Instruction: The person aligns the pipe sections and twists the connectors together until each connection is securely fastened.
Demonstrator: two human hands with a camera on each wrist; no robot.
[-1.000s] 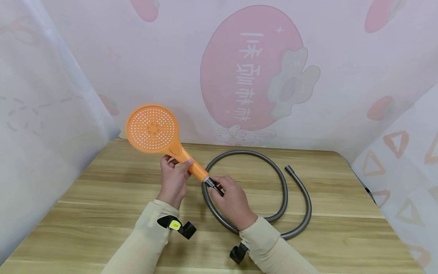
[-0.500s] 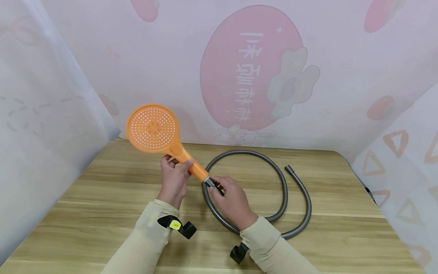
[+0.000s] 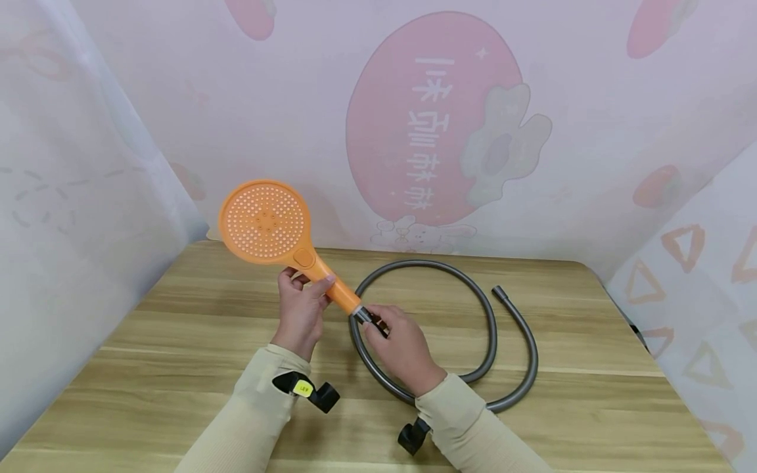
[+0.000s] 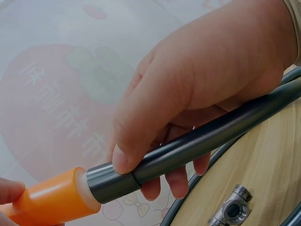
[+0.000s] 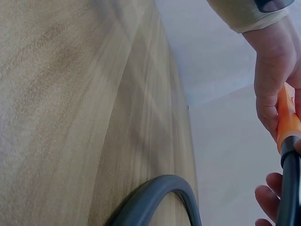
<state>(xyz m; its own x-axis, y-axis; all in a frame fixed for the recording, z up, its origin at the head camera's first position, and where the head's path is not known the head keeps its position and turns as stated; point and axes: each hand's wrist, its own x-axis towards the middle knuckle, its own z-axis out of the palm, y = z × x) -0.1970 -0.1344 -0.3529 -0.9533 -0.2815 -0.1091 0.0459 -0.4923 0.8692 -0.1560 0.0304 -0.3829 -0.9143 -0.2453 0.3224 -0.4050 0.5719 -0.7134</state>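
Observation:
My left hand (image 3: 299, 314) grips the handle of an orange shower head (image 3: 266, 221), held tilted above the table with its round, nozzle-dotted face toward me. My right hand (image 3: 405, 347) pinches the dark grey shower hose (image 3: 494, 328) at its connector (image 4: 113, 182). In the left wrist view that connector meets the handle's end, in line with it, and a white ring (image 4: 83, 184) shows between them. The right thumb lies on top, other fingers beneath. How far the connector is threaded on, I cannot tell. The right wrist view shows the left hand around the handle.
The hose loops over the wooden table (image 3: 177, 368), its other end (image 3: 499, 293) lying loose at the right. A metal T-shaped fitting (image 4: 232, 207) lies on the table in the left wrist view. Printed curtains (image 3: 284, 118) surround the table's back and sides.

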